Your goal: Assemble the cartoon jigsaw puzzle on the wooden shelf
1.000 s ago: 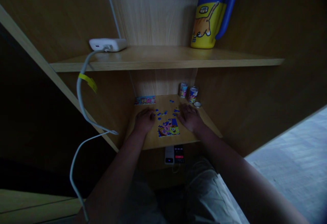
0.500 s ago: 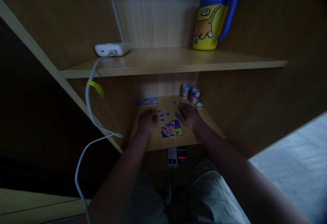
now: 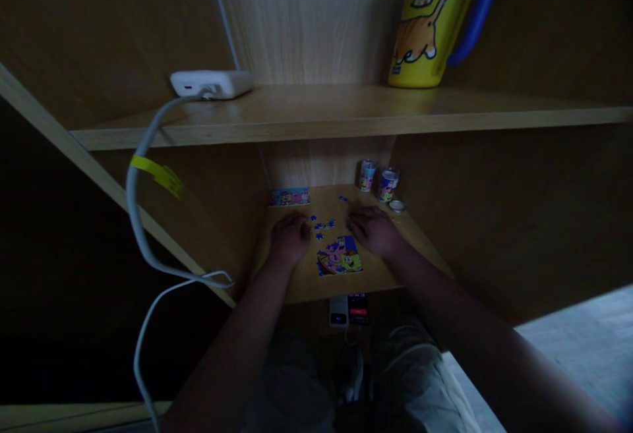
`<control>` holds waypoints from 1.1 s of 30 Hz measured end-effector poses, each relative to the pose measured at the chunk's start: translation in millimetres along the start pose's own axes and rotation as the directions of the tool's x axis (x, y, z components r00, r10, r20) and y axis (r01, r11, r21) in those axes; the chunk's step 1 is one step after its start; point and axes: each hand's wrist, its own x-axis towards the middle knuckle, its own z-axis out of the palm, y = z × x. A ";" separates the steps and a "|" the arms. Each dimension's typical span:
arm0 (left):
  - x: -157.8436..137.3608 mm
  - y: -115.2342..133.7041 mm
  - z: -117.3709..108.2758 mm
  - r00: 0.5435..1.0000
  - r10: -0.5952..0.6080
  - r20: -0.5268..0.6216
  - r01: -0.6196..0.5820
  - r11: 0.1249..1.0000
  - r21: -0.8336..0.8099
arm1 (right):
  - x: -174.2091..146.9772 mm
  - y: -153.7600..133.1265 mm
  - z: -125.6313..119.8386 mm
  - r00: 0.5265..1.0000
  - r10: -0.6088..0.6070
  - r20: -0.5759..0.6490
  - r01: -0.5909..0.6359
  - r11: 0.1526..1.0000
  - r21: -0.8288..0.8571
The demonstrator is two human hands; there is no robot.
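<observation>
A partly joined jigsaw puzzle (image 3: 339, 256) with yellow and pink cartoon figures lies on the lower wooden shelf between my hands. Several loose blue puzzle pieces (image 3: 325, 225) are scattered just beyond it. My left hand (image 3: 289, 238) rests on the board left of these pieces, fingers curled; whatever they may hold is hidden. On the other side, my right hand (image 3: 376, 230) lies low with fingers stretched out, its tips over pieces at the right that they partly cover. Another small group of pieces (image 3: 343, 199) lies farther back.
A cartoon picture card (image 3: 289, 197) lies at the back left. Two small printed tins, one slim (image 3: 366, 176) and one wider (image 3: 388, 184), stand back right beside a round lid (image 3: 396, 206). Overhead, the upper shelf (image 3: 316, 113) bears a white charger (image 3: 212, 84) with a dangling cable and a yellow-blue mug (image 3: 425, 31).
The view has shifted closer, so the mug and cable appear larger. My right hand's fingers have moved over pieces that showed before. My left hand stays beside the loose pieces.
</observation>
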 end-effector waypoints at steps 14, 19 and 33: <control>-1.1 -1.1 0.3 1.000 0.000 0.016 0.000 1.000 0.008 | -1.3 1.0 3.2 1.000 -0.011 0.004 0.011 0.999 0.035; -0.9 -2.0 0.3 1.000 0.000 0.027 0.001 1.000 -0.005 | -1.9 -0.6 2.0 0.998 0.039 -0.050 -0.037 0.998 0.046; -1.8 3.4 -7.4 0.999 -0.009 0.034 0.010 1.000 -0.021 | 0.8 6.3 2.7 0.989 0.128 -0.078 -0.124 0.991 0.053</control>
